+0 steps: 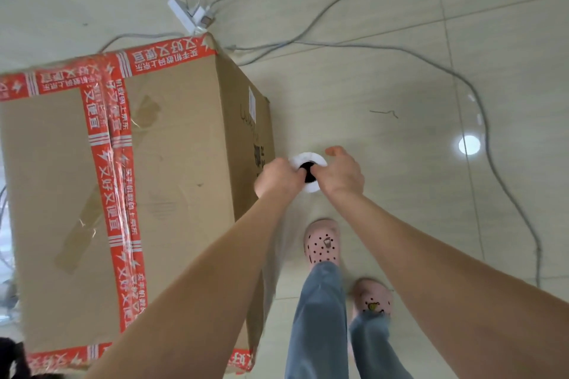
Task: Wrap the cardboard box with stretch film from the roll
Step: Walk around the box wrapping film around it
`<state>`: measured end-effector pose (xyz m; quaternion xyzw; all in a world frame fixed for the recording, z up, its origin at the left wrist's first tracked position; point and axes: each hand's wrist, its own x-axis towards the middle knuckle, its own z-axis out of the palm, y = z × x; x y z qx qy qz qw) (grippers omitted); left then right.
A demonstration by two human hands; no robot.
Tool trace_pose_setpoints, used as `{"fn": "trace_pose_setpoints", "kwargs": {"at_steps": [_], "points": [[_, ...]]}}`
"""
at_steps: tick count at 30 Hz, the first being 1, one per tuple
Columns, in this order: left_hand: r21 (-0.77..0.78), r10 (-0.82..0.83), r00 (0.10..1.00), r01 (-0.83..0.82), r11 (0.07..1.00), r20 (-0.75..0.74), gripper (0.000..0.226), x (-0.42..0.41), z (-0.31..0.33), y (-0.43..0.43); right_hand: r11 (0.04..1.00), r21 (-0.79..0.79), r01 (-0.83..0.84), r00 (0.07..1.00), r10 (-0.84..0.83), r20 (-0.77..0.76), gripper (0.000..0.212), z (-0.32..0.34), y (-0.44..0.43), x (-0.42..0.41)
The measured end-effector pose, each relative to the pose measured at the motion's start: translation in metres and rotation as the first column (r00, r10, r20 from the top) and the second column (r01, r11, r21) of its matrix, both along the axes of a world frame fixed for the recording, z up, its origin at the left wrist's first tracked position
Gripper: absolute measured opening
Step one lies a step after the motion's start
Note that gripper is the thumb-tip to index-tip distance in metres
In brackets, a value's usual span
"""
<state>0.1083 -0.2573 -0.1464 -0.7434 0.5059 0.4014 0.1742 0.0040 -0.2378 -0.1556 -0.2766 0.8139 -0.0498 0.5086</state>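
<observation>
Tiled floor, cables, power strip, cardboard box

Cardboard box left on floor; roll just right of it, gripped by left hand and right hand; shoes nearer, power strip behind box, cables right

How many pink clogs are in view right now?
2. The forward clog stands beside the cardboard box; the back clog is nearer the camera and further right. Trouser legs cover both heels.
</observation>
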Motion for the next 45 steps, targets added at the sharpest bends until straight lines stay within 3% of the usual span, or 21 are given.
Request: {"fn": "trace_pose_setpoints", "kwargs": {"at_steps": [3, 5, 8, 10, 13, 15, 18, 20, 22, 24, 27, 31, 33, 35, 40, 43, 45], "points": [[0.053, -0.062, 0.998, 0.06, 0.997, 0.026, 0.031, -0.001, -0.002, -0.007, 0.925, 0.227, 0.304, 0.905, -0.355, 0.235, 0.051, -0.003, -0.006, 0.004], [0.041, -0.161, 0.987, 0.16, 0.986, 0.022, 0.031, -0.003, -0.003, -0.013, 0.903, 0.254, 0.346, 0.867, -0.411, 0.283, 0.043, -0.007, -0.008, 0.004], [-0.024, -0.337, 0.941, 0.336, 0.942, -0.035, 0.041, -0.008, -0.007, -0.032, 0.977, 0.137, 0.163, 0.962, -0.188, 0.199, 0.032, -0.01, -0.018, 0.0], [-0.034, -0.399, 0.917, 0.398, 0.917, -0.026, 0.033, -0.013, -0.009, -0.044, 0.998, 0.056, -0.026, 0.993, 0.019, 0.12, 0.027, -0.006, -0.028, -0.005], [-0.051, -0.328, 0.945, 0.327, 0.944, -0.012, 0.01, -0.019, -0.01, -0.057, 0.977, -0.016, -0.211, 0.977, 0.211, -0.014, 0.031, 0.0, -0.04, -0.012], [-0.069, -0.247, 0.968, 0.244, 0.967, -0.041, 0.008, -0.02, -0.012, -0.061, 0.973, -0.072, -0.218, 0.972, 0.21, -0.105, 0.034, 0.003, -0.044, -0.016], [-0.071, -0.056, 0.996, 0.051, 0.996, -0.063, 0.017, -0.016, -0.01, -0.065, 0.991, -0.109, -0.076, 0.993, 0.066, -0.1, 0.037, 0.002, -0.048, -0.012], [-0.051, -0.014, 0.999, 0.012, 0.999, -0.036, 0.023, -0.009, -0.008, -0.069, 0.991, -0.012, 0.135, 0.988, -0.133, 0.075, 0.047, -0.002, -0.052, -0.003], [0.026, -0.046, 0.999, 0.047, 0.999, -0.022, 0.025, -0.005, -0.005, -0.073, 0.914, 0.151, 0.377, 0.872, -0.405, 0.274, 0.045, -0.002, -0.058, 0.006], [0.095, -0.121, 0.992, 0.123, 0.988, -0.029, 0.026, -0.003, -0.002, -0.077, 0.875, 0.198, 0.441, 0.815, -0.483, 0.32, 0.044, -0.001, -0.062, 0.008], [0.064, -0.28, 0.96, 0.281, 0.957, -0.032, 0.026, -0.007, 0.002, -0.081, 0.907, 0.168, 0.385, 0.866, -0.419, 0.274, 0.044, -0.003, -0.063, 0.006], [-0.002, -0.453, 0.89, 0.454, 0.891, -0.044, 0.048, -0.018, 0.0, -0.093, 0.978, 0.125, 0.167, 0.962, -0.19, 0.198, 0.033, -0.007, -0.071, 0.0], [0.011, -0.492, 0.871, 0.492, 0.87, -0.003, 0.039, -0.025, -0.002, -0.099, 0.994, 0.088, 0.067, 0.982, -0.081, 0.168, 0.026, -0.007, -0.078, -0.007], [-0.006, -0.444, 0.896, 0.444, 0.896, 0.011, 0.026, -0.03, -0.005, -0.106, 0.998, 0.042, -0.053, 0.994, 0.048, 0.101, 0.024, -0.007, -0.088, -0.015], [-0.008, -0.094, 0.994, 0.093, 0.996, -0.048, 0.015, -0.034, -0.006, -0.123, 0.98, -0.063, -0.189, 0.981, 0.187, -0.046, 0.032, 0.0, -0.122, -0.029], [0.012, 0.071, 0.997, -0.071, 0.997, -0.025, 0.027, -0.034, -0.009, -0.128, 0.98, -0.131, -0.15, 0.988, 0.142, -0.065, 0.039, -0.001, -0.136, -0.032], [0.045, 0.178, 0.983, -0.176, 0.983, -0.037, 0.032, -0.037, -0.012, -0.129, 0.996, -0.072, -0.051, 0.999, 0.05, -0.008, 0.049, -0.002, -0.143, -0.033]]}}
